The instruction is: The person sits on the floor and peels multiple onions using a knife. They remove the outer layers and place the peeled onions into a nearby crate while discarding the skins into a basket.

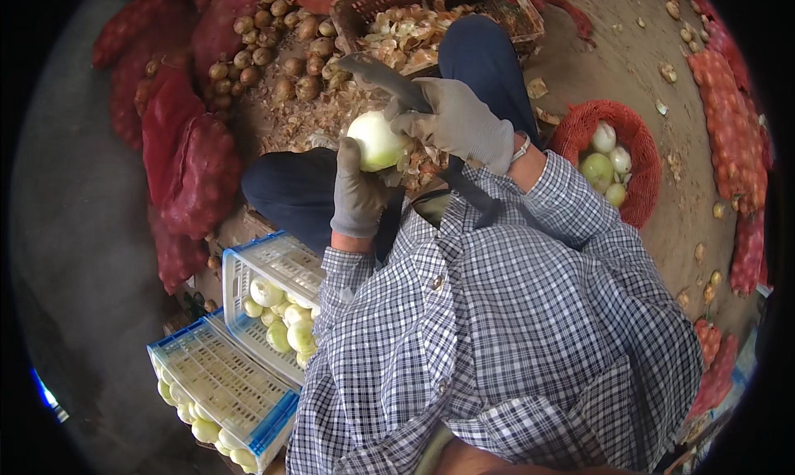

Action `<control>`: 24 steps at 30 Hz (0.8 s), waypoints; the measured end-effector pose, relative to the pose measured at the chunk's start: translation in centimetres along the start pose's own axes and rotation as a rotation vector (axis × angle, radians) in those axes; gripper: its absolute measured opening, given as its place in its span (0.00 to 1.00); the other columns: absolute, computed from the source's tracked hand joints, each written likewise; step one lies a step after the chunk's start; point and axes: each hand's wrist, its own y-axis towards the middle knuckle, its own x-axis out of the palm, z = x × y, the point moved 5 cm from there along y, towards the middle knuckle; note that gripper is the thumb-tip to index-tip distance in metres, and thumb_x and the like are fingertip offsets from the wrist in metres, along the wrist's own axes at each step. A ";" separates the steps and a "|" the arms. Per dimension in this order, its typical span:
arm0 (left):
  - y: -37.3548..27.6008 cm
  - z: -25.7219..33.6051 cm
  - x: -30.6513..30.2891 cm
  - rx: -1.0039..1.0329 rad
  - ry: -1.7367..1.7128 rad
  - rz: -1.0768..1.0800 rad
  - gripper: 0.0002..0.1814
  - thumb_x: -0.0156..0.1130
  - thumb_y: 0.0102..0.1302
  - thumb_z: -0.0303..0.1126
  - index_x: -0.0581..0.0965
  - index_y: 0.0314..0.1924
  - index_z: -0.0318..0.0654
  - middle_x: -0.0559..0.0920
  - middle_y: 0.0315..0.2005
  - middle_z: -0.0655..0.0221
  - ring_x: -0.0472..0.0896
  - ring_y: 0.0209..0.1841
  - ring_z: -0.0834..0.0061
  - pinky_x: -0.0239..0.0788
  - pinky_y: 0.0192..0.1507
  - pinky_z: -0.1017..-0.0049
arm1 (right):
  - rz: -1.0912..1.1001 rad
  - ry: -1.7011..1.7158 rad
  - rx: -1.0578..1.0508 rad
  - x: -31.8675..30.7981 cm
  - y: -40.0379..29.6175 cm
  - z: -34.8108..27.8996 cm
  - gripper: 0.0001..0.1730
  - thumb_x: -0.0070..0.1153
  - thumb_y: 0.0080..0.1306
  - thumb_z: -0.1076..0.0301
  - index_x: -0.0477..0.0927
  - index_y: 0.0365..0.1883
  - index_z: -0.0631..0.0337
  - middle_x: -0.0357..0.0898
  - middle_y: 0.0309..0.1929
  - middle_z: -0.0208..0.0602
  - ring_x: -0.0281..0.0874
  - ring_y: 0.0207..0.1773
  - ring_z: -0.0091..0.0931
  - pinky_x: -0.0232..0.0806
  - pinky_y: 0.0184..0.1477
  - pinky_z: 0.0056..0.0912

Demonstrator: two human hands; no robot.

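My left hand, in a grey work glove, grips a peeled white onion from below, its thumb on the near side. In my gloved right hand is a knife with a broad dark blade that points up and left, above the onion. The right fingertips reach the onion's right side, and some loose skin hangs there. Brown onion skins show beneath the hands, between my knees.
Unpeeled onions lie ahead beside a crate of skins. Red mesh sacks stand at the left, with more sacks far right. A red mesh-lined container and white plastic crates hold peeled onions.
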 end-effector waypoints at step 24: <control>0.7 -0.3 0.4 -0.047 -0.261 0.217 0.38 0.55 0.68 0.68 0.75 0.61 0.42 0.82 0.51 0.65 0.81 0.51 0.64 0.77 0.46 0.62 | -0.031 0.248 0.024 -0.2 1.0 3.6 0.15 0.65 0.69 0.65 0.82 0.46 0.67 0.80 0.29 0.30 0.74 0.25 0.16 0.67 0.25 0.21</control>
